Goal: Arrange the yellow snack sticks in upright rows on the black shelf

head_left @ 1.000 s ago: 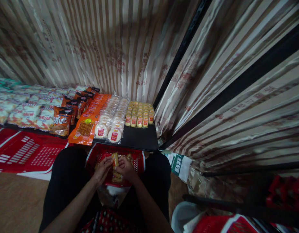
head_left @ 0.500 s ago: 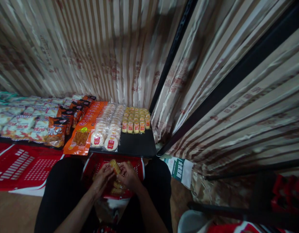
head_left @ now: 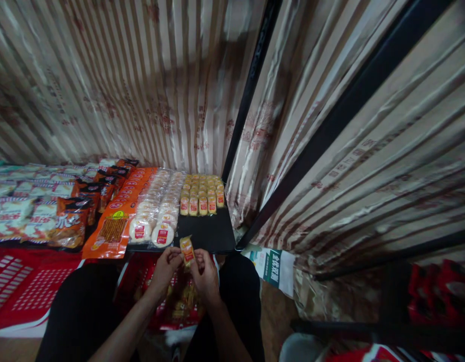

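Observation:
Between the fingertips of my left hand (head_left: 165, 269) and my right hand (head_left: 205, 276) is a small yellow wrapped snack (head_left: 187, 251) with a red label facing up. Both hands pinch it by its sides, just in front of the black shelf (head_left: 213, 235). Beneath them a red basket (head_left: 131, 281) between my knees contains more yellow wrapped snacks (head_left: 179, 304). On the shelf, rows of matching yellow snacks (head_left: 202, 193) stand close together, labels forward. To their left lie two rows of round white crackers (head_left: 162, 234) in clear wrappers.
Orange packets of sticks (head_left: 113, 229), orange-black bags (head_left: 71, 223) and white snack bags (head_left: 39, 218) fill the shelf's left. Another red basket (head_left: 24, 286) is below. Black poles (head_left: 315, 136) and striped curtains (head_left: 142, 90) border the shelf. A white-green bag (head_left: 275, 269) lies right.
Both hands have moved up and forward with the yellow snack, from over the basket to the shelf's front edge. The snack now stands more upright, its label in sight. The camera view has shifted slightly.

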Motion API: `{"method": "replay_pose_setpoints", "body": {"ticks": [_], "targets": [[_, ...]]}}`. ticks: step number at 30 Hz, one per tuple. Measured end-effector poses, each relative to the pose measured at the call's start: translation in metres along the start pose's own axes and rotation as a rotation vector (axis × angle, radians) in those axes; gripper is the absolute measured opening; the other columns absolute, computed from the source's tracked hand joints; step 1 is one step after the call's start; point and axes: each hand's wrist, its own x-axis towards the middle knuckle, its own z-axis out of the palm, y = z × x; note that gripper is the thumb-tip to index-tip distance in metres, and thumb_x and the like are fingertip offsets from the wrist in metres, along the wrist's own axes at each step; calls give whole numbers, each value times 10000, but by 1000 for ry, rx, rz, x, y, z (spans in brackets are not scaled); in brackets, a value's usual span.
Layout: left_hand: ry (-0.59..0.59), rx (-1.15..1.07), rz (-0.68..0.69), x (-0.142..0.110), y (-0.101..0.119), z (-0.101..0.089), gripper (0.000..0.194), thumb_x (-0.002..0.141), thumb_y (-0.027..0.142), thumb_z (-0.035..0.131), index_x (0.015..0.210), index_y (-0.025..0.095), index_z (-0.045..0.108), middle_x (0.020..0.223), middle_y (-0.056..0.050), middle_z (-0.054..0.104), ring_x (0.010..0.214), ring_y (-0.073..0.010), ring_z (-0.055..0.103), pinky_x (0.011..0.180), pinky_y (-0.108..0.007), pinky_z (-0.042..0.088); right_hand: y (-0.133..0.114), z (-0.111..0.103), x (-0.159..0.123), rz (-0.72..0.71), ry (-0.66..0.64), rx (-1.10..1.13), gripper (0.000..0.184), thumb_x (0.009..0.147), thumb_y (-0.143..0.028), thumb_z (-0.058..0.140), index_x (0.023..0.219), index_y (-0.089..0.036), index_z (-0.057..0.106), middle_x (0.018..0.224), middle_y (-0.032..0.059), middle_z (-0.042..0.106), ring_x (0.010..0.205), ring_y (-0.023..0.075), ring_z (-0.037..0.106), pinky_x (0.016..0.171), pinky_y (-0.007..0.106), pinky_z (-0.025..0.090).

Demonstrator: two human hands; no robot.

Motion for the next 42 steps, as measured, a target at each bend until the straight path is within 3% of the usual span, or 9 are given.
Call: {"method": "replay_pose_setpoints", "body": {"ticks": [6, 14, 19, 29, 33, 36, 42], "targets": [[24, 69, 87, 10, 4, 18, 225, 568, 275, 728, 718, 165, 601, 666, -11, 641, 624, -133, 581, 611, -221, 445, 1, -4, 5, -21, 86, -85, 205, 775, -289, 534, 970, -228, 518, 944, 47, 628, 866, 181, 597, 756, 286, 458], [42, 141, 99, 27, 4, 30, 173, 572, 197, 711, 696, 168, 593, 637, 1, 626, 616, -138, 581, 602, -230, 459, -2, -7, 16, -106, 225, -256, 184, 780, -297, 546, 936, -200, 541, 932, 72, 568, 905, 215, 540, 818, 334, 416], [7, 154, 144, 39, 4, 43, 143, 593, 163, 695, 691, 179, 592, 642, -1, 635, 614, -135, 587, 600, -223, 450, -6, -16, 27, -97, 251, -378, 162, 799, -326, 526, 911, -211, 547, 898, 69, 594, 882, 238, 507, 799, 354, 383], [-105, 184, 251, 67, 11, 78, 175, 662, 102, 572, 816, 177, 606, 813, -19, 665, 787, -140, 615, 774, -249, 465, -6, -26, 66, -39, 391, -480, 217, 802, -280, 469, 976, -191, 563, 938, 80, 608, 918, 242, 514, 804, 340, 377], [-113, 239, 255, 74, 12, 87, 206, 677, 103, 521, 855, 166, 603, 866, -27, 664, 838, -142, 611, 835, -287, 457, -8, -26, 76, 59, 385, -445, 308, 815, -267, 430, 1089, -176, 536, 1039, 80, 591, 933, 215, 569, 763, 307, 415], [-116, 280, 259, 79, 11, 92, 231, 676, 101, 512, 880, 159, 605, 907, -49, 665, 868, -153, 611, 859, -308, 455, -8, -28, 80, 122, 361, -393, 355, 820, -269, 420, 1152, -175, 504, 1104, 91, 561, 835, 193, 613, 686, 290, 439], [-118, 351, 230, 90, 7, 108, 297, 703, 102, 508, 976, 150, 612, 964, -68, 668, 907, -157, 609, 870, -301, 458, -1, -35, 93, 104, 415, -319, 392, 813, -258, 417, 1181, -142, 482, 1124, 126, 542, 795, 183, 629, 689, 294, 465]]}}
